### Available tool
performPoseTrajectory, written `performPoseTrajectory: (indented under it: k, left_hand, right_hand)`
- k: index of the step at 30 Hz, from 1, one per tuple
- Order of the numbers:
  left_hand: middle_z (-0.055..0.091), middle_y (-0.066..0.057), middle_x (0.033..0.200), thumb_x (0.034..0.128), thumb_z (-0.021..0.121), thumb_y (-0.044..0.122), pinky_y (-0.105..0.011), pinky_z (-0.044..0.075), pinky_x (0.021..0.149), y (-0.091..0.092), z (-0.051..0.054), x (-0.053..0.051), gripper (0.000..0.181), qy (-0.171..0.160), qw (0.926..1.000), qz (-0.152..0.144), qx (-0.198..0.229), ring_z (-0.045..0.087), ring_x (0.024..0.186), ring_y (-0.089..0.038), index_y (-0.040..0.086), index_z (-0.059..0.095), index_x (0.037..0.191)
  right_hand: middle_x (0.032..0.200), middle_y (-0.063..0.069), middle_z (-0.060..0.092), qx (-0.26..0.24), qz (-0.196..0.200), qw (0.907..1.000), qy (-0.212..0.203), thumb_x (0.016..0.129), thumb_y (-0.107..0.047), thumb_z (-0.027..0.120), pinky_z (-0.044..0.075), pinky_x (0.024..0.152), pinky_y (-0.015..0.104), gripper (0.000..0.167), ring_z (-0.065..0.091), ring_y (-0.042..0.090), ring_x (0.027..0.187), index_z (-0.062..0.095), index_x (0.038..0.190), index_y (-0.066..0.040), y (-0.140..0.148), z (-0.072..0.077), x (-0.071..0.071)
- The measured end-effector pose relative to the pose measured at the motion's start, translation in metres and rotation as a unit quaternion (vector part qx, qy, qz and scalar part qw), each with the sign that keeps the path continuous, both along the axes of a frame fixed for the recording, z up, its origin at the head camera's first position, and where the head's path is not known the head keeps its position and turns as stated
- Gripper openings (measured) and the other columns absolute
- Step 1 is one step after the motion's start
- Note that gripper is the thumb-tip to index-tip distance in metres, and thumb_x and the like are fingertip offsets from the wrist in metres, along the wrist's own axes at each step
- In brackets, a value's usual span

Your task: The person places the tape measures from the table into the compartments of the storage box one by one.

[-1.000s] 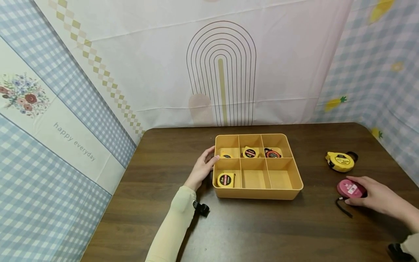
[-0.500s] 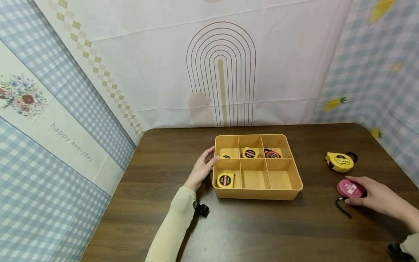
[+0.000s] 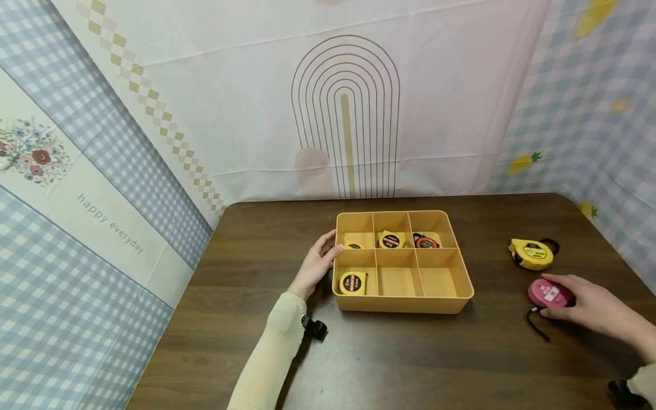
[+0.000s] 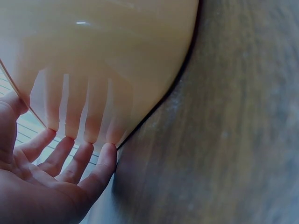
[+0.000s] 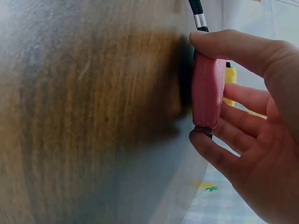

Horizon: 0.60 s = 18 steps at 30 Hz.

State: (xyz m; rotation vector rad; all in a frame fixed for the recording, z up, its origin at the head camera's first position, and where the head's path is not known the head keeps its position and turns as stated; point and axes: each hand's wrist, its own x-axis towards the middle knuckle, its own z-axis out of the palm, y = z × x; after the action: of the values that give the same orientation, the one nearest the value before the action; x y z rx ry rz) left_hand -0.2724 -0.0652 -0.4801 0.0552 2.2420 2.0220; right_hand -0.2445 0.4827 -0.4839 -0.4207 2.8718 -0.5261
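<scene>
A yellow-orange storage box (image 3: 402,305) with several compartments stands mid-table. My left hand (image 3: 314,266) holds its left side, thumb at the rim and fingertips against the outer wall (image 4: 140,51). Yellow tape measures (image 3: 353,283) (image 3: 392,239) lie in the front-left and back-middle compartments. Another tape measure (image 3: 352,245) is partly hidden in the back-left one, and one with an orange-and-black face (image 3: 426,241) sits back right. On the right, my right hand (image 3: 594,304) grips a pink tape measure (image 5: 208,91) by its edges between thumb and fingers; its black strap (image 3: 538,326) trails on the table.
A larger yellow tape measure (image 3: 533,254) with a black loop lies on the table just behind the pink one. The brown wooden table (image 3: 410,364) meets a patterned cloth backdrop (image 3: 441,102) at its far edge. Checked cloth (image 3: 118,250) hangs on the left.
Both hands stay almost still, the left at the box and the right on the pink tape measure. The head view has shifted very slightly.
</scene>
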Motion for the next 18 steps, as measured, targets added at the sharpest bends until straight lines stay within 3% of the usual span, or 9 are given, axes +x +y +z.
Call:
performPoseTrajectory:
  k: [4,11,18]
  left_hand:
    - [0.047,-0.016,0.15,0.1033,0.059,0.025,-0.048,0.05,0.098,0.0,-0.001,0.0,0.058,0.0,0.9999,0.006,-0.008,0.052,0.131,-0.029,0.014,0.038,0.156]
    - [0.039,-0.026,0.154,0.104,0.058,0.02,-0.052,0.048,0.101,0.004,0.032,0.016,0.062,-0.012,0.9997,-0.02,-0.005,0.048,0.134,-0.036,0.003,0.031,0.157]
    - [0.04,-0.027,0.153,0.1041,0.057,0.021,-0.052,0.047,0.101,0.004,0.033,0.016,0.062,-0.006,0.9998,-0.019,-0.007,0.047,0.135,-0.036,0.003,0.031,0.157]
  right_hand:
    - [0.12,0.043,0.05,0.0,0.0,1.0,0.002,0.08,-0.043,0.084,0.048,0.075,0.061,0.087,0.055,0.055,0.103,0.049,0.133,0.016,0.0,0.003,0.0]
    - [0.12,0.045,0.048,0.007,-0.007,0.9999,0.012,0.079,-0.044,0.085,0.047,0.076,0.063,0.089,0.053,0.057,0.103,0.048,0.133,0.017,0.001,0.011,-0.002]
    - [0.12,0.046,0.047,0.005,-0.009,0.9998,0.015,0.08,-0.043,0.085,0.048,0.074,0.061,0.091,0.053,0.057,0.101,0.045,0.134,0.019,-0.001,0.016,-0.004]
